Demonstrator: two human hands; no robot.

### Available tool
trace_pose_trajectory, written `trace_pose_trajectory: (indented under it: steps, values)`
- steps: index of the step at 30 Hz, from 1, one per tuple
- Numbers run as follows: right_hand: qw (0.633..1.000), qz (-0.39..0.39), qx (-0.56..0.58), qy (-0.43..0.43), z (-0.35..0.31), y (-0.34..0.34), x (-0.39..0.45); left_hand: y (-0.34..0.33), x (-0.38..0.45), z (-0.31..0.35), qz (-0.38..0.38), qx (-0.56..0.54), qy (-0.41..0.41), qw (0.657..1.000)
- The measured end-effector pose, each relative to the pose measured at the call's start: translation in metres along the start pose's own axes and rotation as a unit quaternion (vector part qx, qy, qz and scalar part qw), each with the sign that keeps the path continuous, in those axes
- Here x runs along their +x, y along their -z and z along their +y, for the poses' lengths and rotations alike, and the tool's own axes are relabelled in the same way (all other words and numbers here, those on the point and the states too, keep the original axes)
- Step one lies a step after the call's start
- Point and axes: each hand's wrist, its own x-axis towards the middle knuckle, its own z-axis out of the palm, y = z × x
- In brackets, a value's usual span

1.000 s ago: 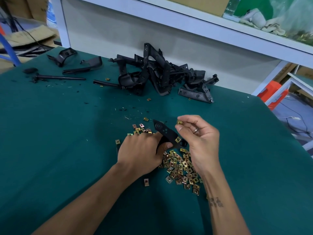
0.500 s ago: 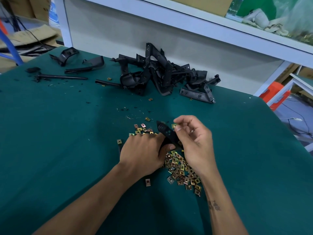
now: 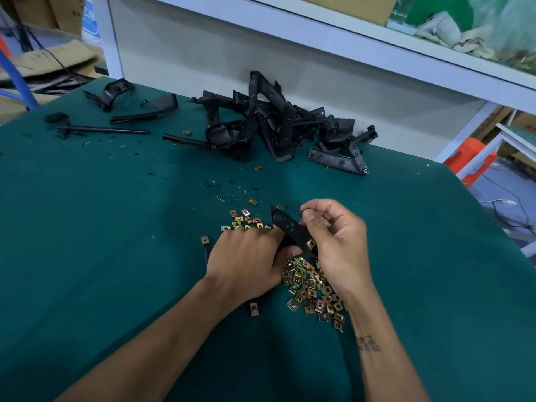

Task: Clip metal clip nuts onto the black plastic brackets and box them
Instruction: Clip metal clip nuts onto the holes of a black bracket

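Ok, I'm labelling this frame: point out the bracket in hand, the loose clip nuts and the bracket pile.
held bracket (image 3: 285, 224), head view, its flat upper face
clip nut heap (image 3: 311, 288), head view, heap's middle
bracket pile (image 3: 261, 126), head view, pile's centre

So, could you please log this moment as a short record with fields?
surface: green mat
left hand: grips the black bracket
right hand: pinches at the bracket's edge; what it holds is too small to tell
fitted: one clip nut on the bracket
loose clip nuts: pile under the hands
bracket pile: at the far edge
box: none in view
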Motion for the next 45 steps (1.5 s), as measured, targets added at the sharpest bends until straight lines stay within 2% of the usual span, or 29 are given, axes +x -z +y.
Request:
trace_pose_trajectory:
  steps: [17,24,31,45]
  values:
    - [0.991,0.046,0.128,-0.008,-0.007,-0.013,-0.003,0.000,0.000,0.000,0.013,-0.007,-0.001,1.000]
    - [0.994,0.055,0.097,0.001,-0.005,-0.016,-0.003,0.000,-0.001,0.000,0.021,-0.011,-0.003,1.000]
    - [0.986,0.108,0.128,-0.011,-0.001,-0.028,-0.006,0.000,0.000,-0.001,0.025,-0.015,0.007,1.000]
    - [0.977,0.149,0.152,-0.004,-0.006,-0.036,-0.011,0.004,0.000,0.001,0.038,-0.030,0.004,0.999]
